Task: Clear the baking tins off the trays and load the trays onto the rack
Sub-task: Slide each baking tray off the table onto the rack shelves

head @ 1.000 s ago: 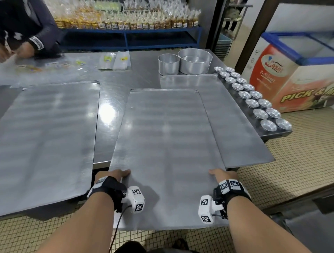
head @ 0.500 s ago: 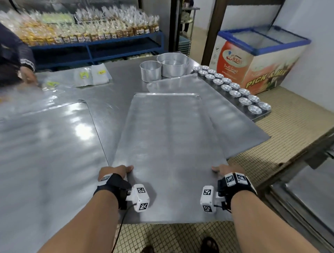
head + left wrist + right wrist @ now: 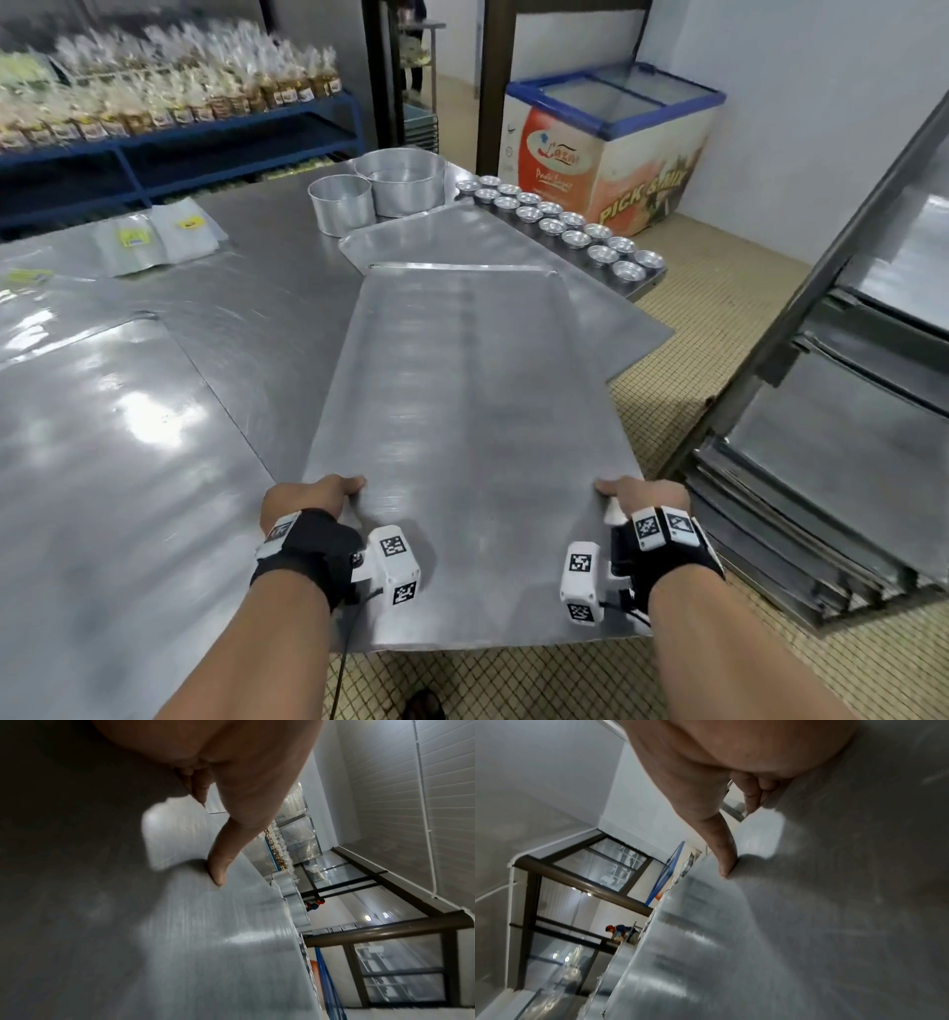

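I hold a large bare metal tray (image 3: 462, 411) by its two long sides near its front end. My left hand (image 3: 313, 496) grips the left edge, thumb on top (image 3: 218, 870), fingers curled beneath. My right hand (image 3: 639, 496) grips the right edge the same way, thumb on the tray (image 3: 725, 862). The tray's front end juts past the table edge over the floor. Its far end overlaps a second tray (image 3: 590, 308). Small round baking tins (image 3: 575, 226) stand in two rows along the table's right edge. The rack (image 3: 832, 437) with several trays in it stands at the right.
A third tray (image 3: 102, 488) lies on the steel table (image 3: 257, 267) at the left. Two tall round tins (image 3: 380, 190) stand at the back. Plastic bags (image 3: 154, 236) lie at the back left. A chest freezer (image 3: 611, 149) and blue shelving (image 3: 179, 144) stand behind.
The held tray has come off the table toward me and swung right, its far end now across the second tray. The view has turned right; the rack has come into sight.
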Available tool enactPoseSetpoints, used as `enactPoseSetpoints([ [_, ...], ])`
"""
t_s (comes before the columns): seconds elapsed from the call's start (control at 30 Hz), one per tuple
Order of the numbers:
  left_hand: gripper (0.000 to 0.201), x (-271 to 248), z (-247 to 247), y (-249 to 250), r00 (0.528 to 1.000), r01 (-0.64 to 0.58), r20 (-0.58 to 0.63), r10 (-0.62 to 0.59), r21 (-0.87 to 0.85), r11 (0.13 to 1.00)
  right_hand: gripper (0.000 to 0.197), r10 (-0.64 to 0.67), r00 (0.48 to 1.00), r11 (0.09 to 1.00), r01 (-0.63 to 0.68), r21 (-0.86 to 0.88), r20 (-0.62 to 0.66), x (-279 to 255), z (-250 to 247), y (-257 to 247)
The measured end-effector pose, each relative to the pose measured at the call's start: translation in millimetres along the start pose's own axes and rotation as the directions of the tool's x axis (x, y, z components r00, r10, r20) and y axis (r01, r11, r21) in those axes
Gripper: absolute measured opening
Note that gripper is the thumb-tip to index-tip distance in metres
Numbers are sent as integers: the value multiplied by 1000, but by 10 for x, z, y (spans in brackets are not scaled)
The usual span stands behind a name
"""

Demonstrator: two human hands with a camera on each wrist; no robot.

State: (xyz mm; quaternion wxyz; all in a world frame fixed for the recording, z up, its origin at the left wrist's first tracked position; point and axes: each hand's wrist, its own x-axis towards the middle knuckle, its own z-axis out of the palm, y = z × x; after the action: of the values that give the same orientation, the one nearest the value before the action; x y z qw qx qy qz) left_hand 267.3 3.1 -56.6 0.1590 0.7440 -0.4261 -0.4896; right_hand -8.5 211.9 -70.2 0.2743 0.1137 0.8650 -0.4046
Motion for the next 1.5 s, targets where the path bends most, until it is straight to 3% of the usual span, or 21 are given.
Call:
enactPoseSetpoints([
  [0.1,62,-142,89,-99,999,-27,44,26,7,1000,61,29,999,997,-26,71,-41,-23,-279,235],
  [0.43,50,-910,462,-370,958,-250,178,227,120,961,45,84,983,968,-41,249,-163,-431,-1441,1025],
  [0.63,53,-1174,642,-446,925,-292,282,255,94,952,48,167,952,924,-61,379,-255,-822,-1812,1432],
  [0.9,42,-1372,680,-373,822,-424,458,337,97,901,31,265,889,848,-30,529,-374,-1472,-1957,1880],
  [1.03,41,-1423,693,-331,752,-497,546,369,102,862,40,326,856,814,-37,580,-402,-1756,-1957,2019],
  [1.17,48,-1541,796,-317,695,-549,607,385,102,830,24,376,813,778,-15,628,-446,-1954,-2051,2158],
  [1.4,55,-1864,1155,-195,638,-595,658,400,92,799,24,421,762,738,28,674,-493,-1980,-2310,2242],
  [1.5,56,-2007,1383,-129,626,-610,661,414,84,788,29,432,752,733,30,680,-498,-1755,-2492,2269],
])
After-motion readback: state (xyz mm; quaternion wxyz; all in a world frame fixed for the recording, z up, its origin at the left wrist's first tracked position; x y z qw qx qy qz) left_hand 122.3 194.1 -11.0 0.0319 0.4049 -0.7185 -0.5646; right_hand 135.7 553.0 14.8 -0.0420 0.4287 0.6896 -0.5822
